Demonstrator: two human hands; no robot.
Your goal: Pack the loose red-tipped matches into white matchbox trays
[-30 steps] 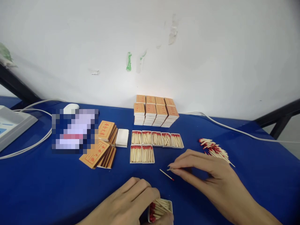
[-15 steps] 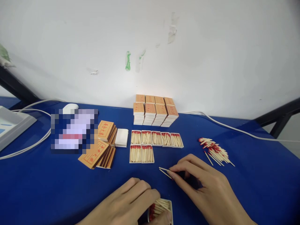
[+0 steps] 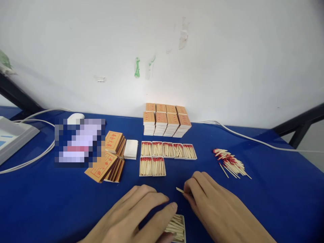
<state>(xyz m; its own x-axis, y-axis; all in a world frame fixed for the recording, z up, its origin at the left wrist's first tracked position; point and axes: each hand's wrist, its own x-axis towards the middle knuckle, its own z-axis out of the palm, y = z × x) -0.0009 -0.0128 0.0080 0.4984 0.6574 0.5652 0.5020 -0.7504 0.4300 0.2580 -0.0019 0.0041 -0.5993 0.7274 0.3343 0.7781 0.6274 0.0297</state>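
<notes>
My left hand point(image 3: 134, 216) curls around a small white tray of matches point(image 3: 176, 228) at the near edge of the blue table point(image 3: 37, 202) and holds it in place. Just to its right, my right hand point(image 3: 215, 209) pinches a few matchsticks point(image 3: 180, 190), whose pale ends stick out left of the fingertips, close above that tray. Two rows of filled match trays point(image 3: 162, 156) lie further back. A loose pile of red-tipped matches point(image 3: 231, 163) sits to the right.
Stacked orange matchboxes point(image 3: 165, 123) stand against the white wall. Orange box sleeves point(image 3: 108, 162) and a white tray stack point(image 3: 131, 149) lie at centre left. A white mouse point(image 3: 75, 117), white cables point(image 3: 27, 158) and a grey device point(image 3: 11, 136) are at the left.
My right hand picked a stray match off the cloth and drew back toward me, closer to the tray under my left hand. My left hand shifted slightly over that tray.
</notes>
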